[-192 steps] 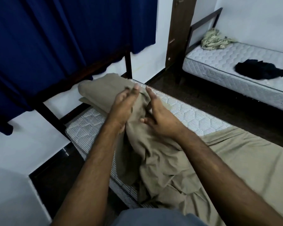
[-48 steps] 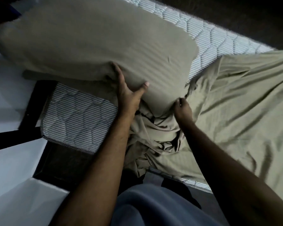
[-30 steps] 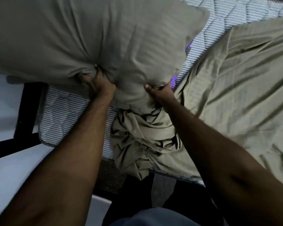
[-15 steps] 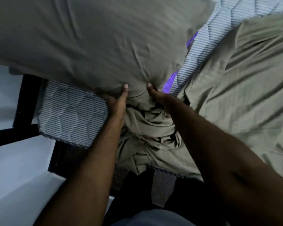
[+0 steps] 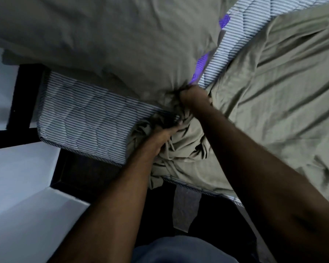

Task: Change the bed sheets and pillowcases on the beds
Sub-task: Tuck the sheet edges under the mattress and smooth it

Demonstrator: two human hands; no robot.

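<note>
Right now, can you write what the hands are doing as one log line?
step: pillowcase on | left hand: grips bunched sheet | right hand: grips pillowcase edge | mattress: partly bare

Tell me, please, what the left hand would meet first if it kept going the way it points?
Probably the pillow: the left hand, buried in bunched sheet, points up toward its near edge, though depth is unclear.

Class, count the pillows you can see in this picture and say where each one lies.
1: the pillow lies across the head of the mattress, its near corner gripped by the right hand. Others may lie outside the view.
</note>
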